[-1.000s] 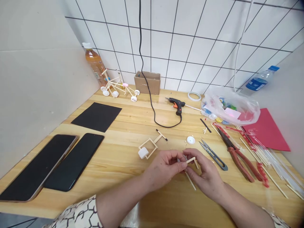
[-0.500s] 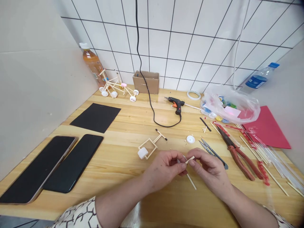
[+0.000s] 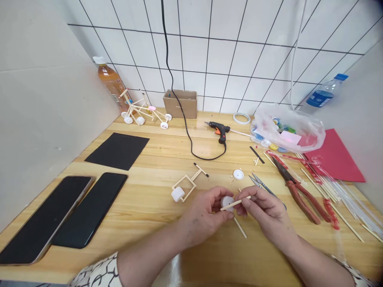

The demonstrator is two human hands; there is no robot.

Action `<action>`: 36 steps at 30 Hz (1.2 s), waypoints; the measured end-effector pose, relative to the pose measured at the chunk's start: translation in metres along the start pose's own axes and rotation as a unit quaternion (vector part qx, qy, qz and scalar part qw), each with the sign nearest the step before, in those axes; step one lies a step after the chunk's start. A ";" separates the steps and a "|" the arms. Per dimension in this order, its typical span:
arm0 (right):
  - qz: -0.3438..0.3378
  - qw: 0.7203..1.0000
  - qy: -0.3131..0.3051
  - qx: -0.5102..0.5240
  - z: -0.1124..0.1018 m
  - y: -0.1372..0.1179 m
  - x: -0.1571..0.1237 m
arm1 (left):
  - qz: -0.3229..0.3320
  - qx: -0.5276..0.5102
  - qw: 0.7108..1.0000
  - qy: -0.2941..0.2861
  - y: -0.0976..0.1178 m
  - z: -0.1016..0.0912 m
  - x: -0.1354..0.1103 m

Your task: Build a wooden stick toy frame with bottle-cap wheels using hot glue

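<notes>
The forearms are slanting in from the lower corners, the left one reaching further across, and the wrists are hanging just above the table (image 3: 149,223). The left hand (image 3: 206,209) is curling its fingers round the far edge of a white cap (image 3: 226,200), its thumb lying lower down; the cap's face is turning toward the viewer. The right hand (image 3: 266,209) is pinching a stick (image 3: 243,200) between thumb and forefinger, its other fingers tucking in behind. The stick is crossing in front of the cap; whether they are touching, I cannot tell. A second stick (image 3: 241,229) is poking out below the hands, its upper part hiding behind fingers.

The step in hand seems to be lining up stick and cap. The next move is probably calling for a steady left hold and a small, careful turn of the right fingertips; a loose pinch could let the stick roll.

Beyond the hands, a small frame (image 3: 191,181) is lying to the left, a loose cap (image 3: 238,174) straight ahead, and snips (image 3: 260,183) and pliers (image 3: 302,195) to the right. Farther off, a glue gun (image 3: 220,130) is resting on its side, and a wheeled model (image 3: 139,111) is standing near the wall (image 3: 194,52).
</notes>
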State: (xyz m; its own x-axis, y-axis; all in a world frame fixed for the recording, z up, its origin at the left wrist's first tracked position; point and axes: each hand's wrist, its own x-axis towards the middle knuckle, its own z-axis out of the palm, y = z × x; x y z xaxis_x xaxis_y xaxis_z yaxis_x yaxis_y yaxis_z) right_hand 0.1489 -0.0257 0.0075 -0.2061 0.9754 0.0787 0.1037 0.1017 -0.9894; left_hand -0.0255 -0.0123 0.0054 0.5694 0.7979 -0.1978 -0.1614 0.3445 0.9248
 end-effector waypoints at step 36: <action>-0.260 0.896 -0.043 -0.358 -0.023 -0.008 -0.001 | 0.089 0.150 0.982 0.073 0.010 -0.011 -0.004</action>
State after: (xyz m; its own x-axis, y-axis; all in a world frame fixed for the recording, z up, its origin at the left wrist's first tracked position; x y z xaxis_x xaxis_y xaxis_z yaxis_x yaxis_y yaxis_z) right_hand 0.1704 -0.0234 0.0181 -0.4796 0.7434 0.4662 0.5624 0.6683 -0.4870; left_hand -0.0383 -0.0064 0.0114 0.4288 0.9020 -0.0495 0.0105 0.0498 0.9987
